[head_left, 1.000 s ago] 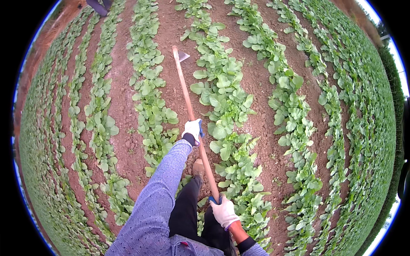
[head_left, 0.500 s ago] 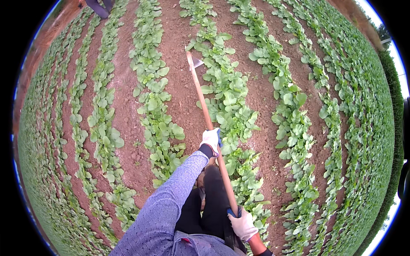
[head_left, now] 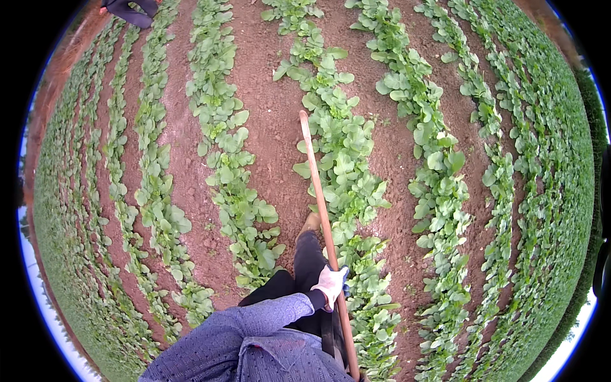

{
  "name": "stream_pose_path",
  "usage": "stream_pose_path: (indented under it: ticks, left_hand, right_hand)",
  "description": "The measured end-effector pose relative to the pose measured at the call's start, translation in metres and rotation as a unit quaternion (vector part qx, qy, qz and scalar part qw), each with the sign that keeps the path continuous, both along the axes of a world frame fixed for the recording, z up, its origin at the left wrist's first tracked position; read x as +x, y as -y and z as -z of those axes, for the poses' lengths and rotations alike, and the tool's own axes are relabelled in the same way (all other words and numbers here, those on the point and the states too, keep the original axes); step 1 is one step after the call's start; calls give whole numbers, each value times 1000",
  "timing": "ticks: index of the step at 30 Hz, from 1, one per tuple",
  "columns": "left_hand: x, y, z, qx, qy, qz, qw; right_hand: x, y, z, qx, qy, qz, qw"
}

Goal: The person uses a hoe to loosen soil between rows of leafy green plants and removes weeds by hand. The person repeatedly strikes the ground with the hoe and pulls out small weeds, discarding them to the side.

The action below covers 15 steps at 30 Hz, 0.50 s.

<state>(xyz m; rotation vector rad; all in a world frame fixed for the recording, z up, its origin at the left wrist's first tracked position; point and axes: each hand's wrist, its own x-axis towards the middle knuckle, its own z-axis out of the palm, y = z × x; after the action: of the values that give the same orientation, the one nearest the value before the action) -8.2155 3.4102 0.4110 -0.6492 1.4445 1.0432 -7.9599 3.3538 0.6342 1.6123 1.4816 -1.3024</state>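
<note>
My left hand (head_left: 331,284), in a white glove with a blue patterned sleeve behind it, is closed around the long wooden handle of a hoe (head_left: 316,191). The handle runs from beside my chest at the lower edge up to the bare soil strip, its far end resting by a row of leafy green plants (head_left: 344,159). The blade cannot be made out at that end. My right hand is out of the picture, below the lower edge. My leg in dark trousers and a foot (head_left: 311,223) stand on the soil just left of the handle.
Rows of low leafy plants (head_left: 223,159) run away from me with reddish-brown soil furrows (head_left: 267,114) between them. More rows (head_left: 439,178) fill the right side. Another person in dark clothes (head_left: 130,9) crouches at the far upper left.
The hoe has been drawn back toward me along the furrow. My left hand has come lower and nearer my body, and my right hand has dropped out of view.
</note>
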Motion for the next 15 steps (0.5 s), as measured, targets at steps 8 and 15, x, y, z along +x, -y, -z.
stream_pose_path:
  ticks: [8,15]
  left_hand:
    - [-58,-21,80,149,66,-66,984]
    - [-231,-81,82,1,-106,-99,989]
  right_hand:
    - [-2,-47,-17,-52,44,7,998]
    - [-128,-111,86,-17,-76,-74,994]
